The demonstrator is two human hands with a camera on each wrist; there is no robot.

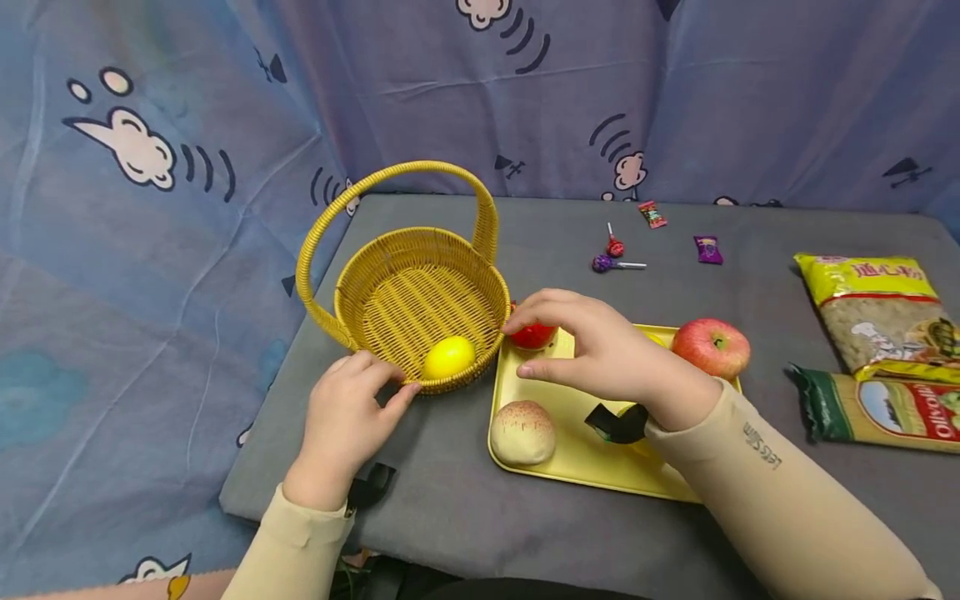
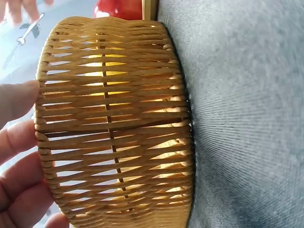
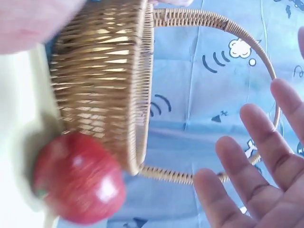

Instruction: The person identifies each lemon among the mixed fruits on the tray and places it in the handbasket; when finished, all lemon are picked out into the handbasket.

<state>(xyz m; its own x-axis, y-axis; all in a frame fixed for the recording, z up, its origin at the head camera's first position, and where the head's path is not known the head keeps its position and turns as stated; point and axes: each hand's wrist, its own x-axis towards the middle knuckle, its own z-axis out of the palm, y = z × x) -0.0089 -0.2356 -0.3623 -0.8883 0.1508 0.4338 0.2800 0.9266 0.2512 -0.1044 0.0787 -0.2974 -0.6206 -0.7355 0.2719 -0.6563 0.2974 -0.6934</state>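
A yellow wicker basket [image 1: 420, 242] with a tall hoop handle stands at the table's left side. Inside, near its front wall, lies a lemon [image 1: 450, 357]. My left hand [image 1: 348, 417] holds the basket's front rim, thumb and fingers at the edge; the left wrist view shows the woven wall [image 2: 114, 142] up close. My right hand [image 1: 600, 346] hovers over the tray with fingers spread and nothing in them, fingertips close to the basket's right rim. Below it, a glossy red fruit [image 3: 78, 178] sits beside the basket wall, partly covered by the hand in the head view.
On the yellow tray [image 1: 570, 475] are a pale, red-speckled round fruit [image 1: 522, 433], an apple [image 1: 711, 347] and something yellow mostly hidden by my right arm. Lollipops [image 1: 615, 247] and wrapped candies [image 1: 708, 249] lie behind. Two food packages [image 1: 877, 317] lie at the right.
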